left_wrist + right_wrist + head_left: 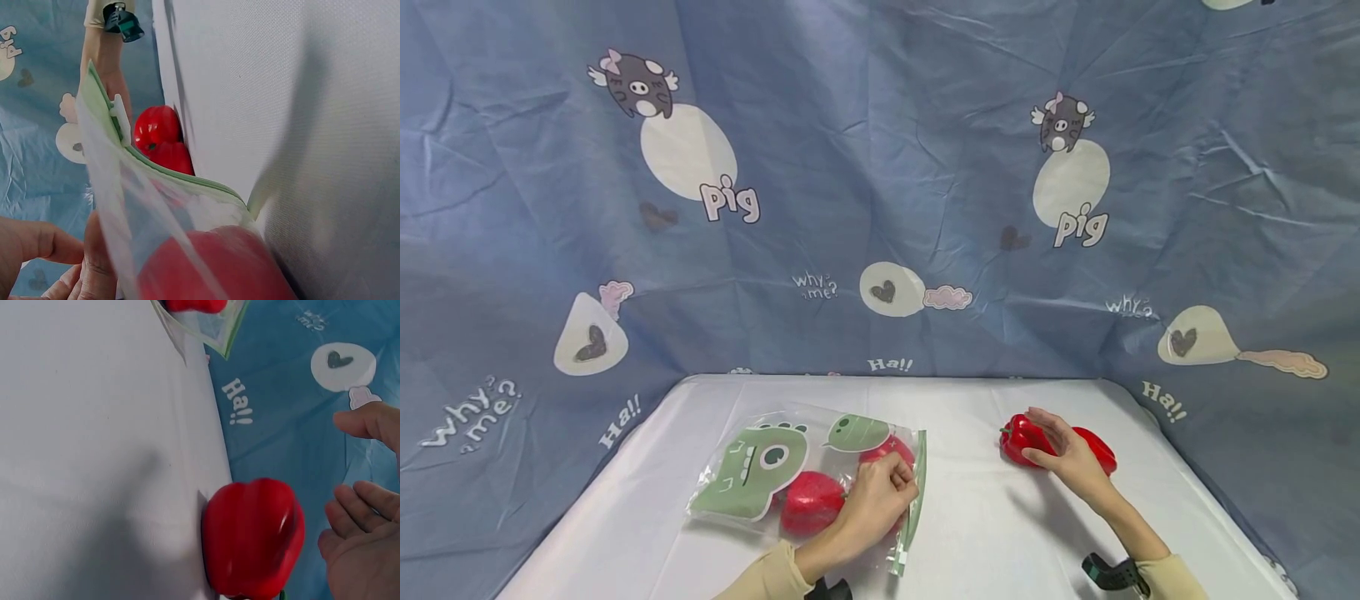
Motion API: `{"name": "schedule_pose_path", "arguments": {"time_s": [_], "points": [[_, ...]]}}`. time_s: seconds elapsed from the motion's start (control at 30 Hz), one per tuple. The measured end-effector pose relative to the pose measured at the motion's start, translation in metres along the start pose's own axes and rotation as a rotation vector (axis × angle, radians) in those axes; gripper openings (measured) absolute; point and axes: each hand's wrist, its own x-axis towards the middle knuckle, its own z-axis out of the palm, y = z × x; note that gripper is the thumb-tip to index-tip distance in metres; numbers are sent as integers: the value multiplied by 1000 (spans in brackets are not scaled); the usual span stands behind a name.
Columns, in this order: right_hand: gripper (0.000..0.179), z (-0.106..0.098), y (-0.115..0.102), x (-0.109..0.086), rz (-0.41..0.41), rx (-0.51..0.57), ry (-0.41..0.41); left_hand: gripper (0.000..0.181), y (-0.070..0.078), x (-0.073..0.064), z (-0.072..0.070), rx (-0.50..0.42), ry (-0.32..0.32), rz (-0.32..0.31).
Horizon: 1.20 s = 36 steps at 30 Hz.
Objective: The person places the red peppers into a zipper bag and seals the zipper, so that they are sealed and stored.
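A clear zip bag with a green dinosaur print lies on the table, and red bell peppers show through its film. My left hand pinches the film near the bag's green zip edge; the edge stands raised in the left wrist view, with a white slider on it. To the right, two more red bell peppers lie side by side on the table. Over them is my right hand, its thumb and fingers spread apart. In the right wrist view that hand is beside a pepper, with a gap between.
A white cloth covers the table. Behind it and along its sides hangs a blue curtain with pig prints. A dark band sits on the right wrist.
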Motion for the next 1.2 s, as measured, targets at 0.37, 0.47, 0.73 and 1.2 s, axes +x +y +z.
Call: {"name": "schedule_pose_path", "arguments": {"time_s": [0.37, 0.47, 0.73, 1.2], "points": [[75, -6, 9, 2, 74, -83, 16, 6, -1, 0, 0, -8, -5, -10], [76, -5, 8, 2, 90, -89, 6, 6, -1, 0, 0, -16, -6, -7], [75, -2, 11, 7, 118, -105, -11, 6, -3, 0, 1, -40, -11, 4], [65, 7, 17, 10, 63, -133, 15, 7, -3, 0, 2, -49, -18, -7]]}}
